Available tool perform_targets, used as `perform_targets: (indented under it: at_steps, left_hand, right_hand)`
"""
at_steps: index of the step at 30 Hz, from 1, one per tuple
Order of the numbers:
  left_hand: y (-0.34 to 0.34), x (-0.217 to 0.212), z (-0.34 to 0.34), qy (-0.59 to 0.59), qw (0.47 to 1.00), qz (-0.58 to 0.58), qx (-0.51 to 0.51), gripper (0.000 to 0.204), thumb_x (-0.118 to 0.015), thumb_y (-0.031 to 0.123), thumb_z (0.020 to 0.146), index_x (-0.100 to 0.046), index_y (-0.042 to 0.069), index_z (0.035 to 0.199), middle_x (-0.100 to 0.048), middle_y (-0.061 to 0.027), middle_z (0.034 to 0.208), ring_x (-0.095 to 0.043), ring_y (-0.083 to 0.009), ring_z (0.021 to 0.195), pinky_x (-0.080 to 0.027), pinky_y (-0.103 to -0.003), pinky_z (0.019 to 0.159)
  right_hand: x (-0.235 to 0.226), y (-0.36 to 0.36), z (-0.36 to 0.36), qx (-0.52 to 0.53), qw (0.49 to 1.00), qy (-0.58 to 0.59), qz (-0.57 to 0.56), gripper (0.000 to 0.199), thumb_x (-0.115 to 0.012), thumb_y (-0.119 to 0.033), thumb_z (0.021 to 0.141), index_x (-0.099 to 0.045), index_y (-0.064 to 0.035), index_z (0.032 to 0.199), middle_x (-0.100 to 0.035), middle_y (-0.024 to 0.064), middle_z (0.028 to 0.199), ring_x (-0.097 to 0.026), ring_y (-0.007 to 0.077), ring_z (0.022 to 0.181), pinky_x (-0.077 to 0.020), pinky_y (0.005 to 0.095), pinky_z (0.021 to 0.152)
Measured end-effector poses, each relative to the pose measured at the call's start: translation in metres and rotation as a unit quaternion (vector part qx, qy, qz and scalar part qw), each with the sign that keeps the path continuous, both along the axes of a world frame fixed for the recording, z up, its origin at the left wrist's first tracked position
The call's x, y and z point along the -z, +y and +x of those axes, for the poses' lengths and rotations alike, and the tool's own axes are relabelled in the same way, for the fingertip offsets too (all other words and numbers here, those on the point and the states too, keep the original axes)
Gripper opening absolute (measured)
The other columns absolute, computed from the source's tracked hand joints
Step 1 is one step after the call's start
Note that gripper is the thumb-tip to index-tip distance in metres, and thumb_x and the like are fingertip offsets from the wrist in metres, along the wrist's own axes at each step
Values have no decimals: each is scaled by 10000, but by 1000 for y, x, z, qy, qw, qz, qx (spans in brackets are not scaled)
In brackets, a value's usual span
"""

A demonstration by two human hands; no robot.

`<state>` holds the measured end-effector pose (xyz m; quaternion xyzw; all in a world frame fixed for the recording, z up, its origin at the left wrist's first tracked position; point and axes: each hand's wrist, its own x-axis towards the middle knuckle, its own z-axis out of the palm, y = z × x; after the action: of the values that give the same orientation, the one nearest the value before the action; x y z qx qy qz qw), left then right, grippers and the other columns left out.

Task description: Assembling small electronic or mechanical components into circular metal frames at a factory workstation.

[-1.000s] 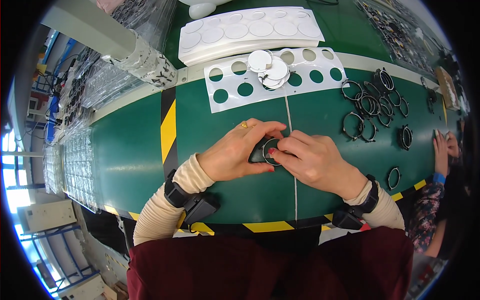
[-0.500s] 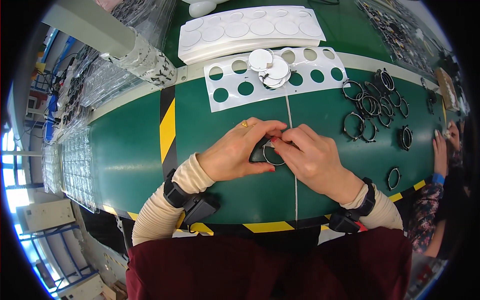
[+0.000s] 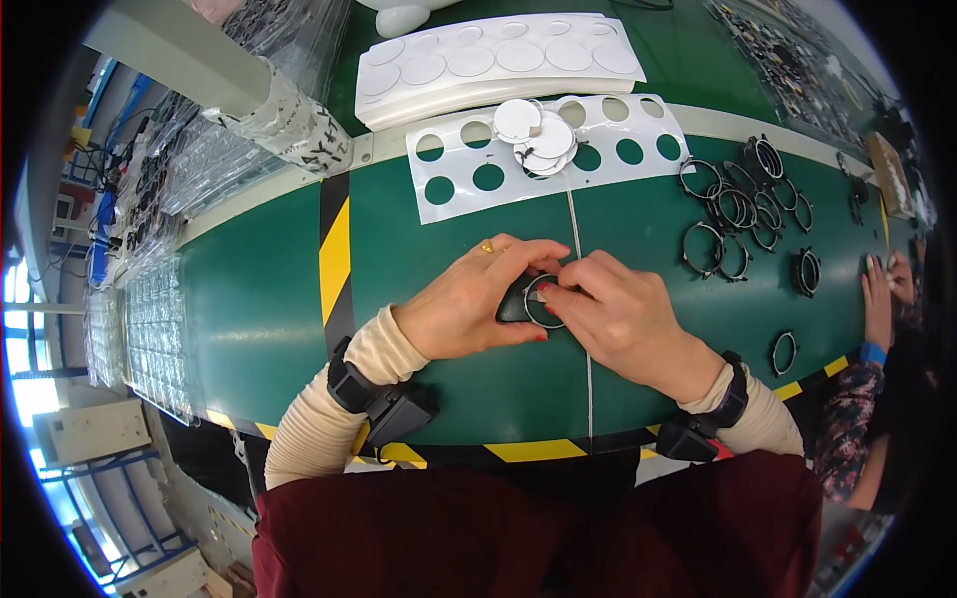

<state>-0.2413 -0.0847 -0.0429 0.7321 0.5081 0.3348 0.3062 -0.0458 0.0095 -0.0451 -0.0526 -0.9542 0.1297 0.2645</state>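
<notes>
Your left hand (image 3: 467, 305) grips a round, metallic-looking black-and-silver ring (image 3: 528, 313); your right hand (image 3: 626, 317) (grip unclear) seemingly works its rim; next, hold steady.

My left hand (image 3: 459, 302) curves around a thin, silvery-edged ring (image 3: 527, 312), and the fingertips of my right hand (image 3: 630, 317) bunch over its right side. Beyond, loose white discs (image 3: 550, 138) lie on a hole-punched white sheet (image 3: 512, 191).
</notes>
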Motion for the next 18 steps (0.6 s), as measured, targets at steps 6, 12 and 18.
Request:
perform_targets:
  at_steps: [6,12,18]
  left_hand:
    - [1,-1,-1,8,1000,-7,7,775,-848,92,688,-456,39,1354,-566,-112,1160,-567,-279,1088,-458,-369,955]
    - [2,1,-2,9,1000,-6,6,776,-850,91,686,-457,37,1353,-563,-111,1163,-570,-277,1086,-461,-367,953]
    - [2,3,-2,2,1000,-10,7,772,-849,92,691,-458,33,1354,-549,-117,1175,-572,-274,1086,-474,-368,953]
  right_hand:
    - [0,-5,-3,49,997,35,-47,166,-728,-16,744,-708,-36,908,-563,23,849,-581,166,716,-465,287,488]
    - [2,-5,-4,48,998,31,-40,163,-728,-10,747,-706,-29,907,-559,30,851,-582,169,717,-465,287,489]
    - [3,-3,-4,44,998,25,-22,176,-730,-3,730,-705,-28,903,-552,32,847,-583,171,719,-467,289,485]
